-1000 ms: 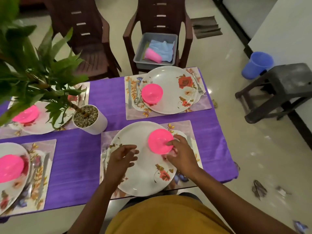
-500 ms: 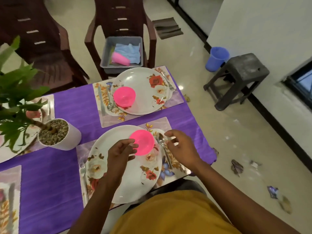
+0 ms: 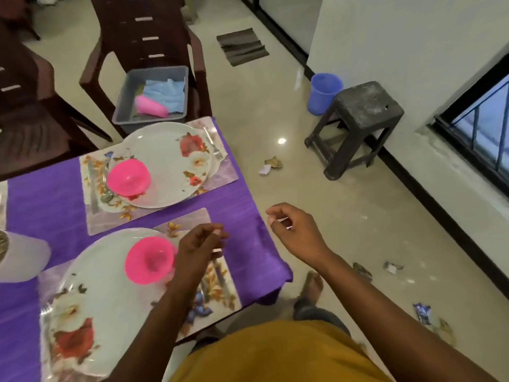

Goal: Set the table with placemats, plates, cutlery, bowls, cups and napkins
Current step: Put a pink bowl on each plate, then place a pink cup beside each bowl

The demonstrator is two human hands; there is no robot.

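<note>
Both hands off the near pink bowl (image 3: 150, 260) since a second ago: left hand (image 3: 198, 250) and right hand (image 3: 293, 230) loosely curled, fingers holding nothing; bowls placed, cups and napkins presumably next.

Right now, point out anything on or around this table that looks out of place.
Scraps of litter lie scattered on the floor beside the table, more by the wall. The pink cup lies on its side in the grey tub on a chair. The table settings look orderly.

I see dim, soft indoor light; a bright glare spot on the glossy floor (image 3: 281, 140) beyond my right hand (image 3: 296, 232), both hands motion-blurred, straight edges bowing toward the corners
</note>
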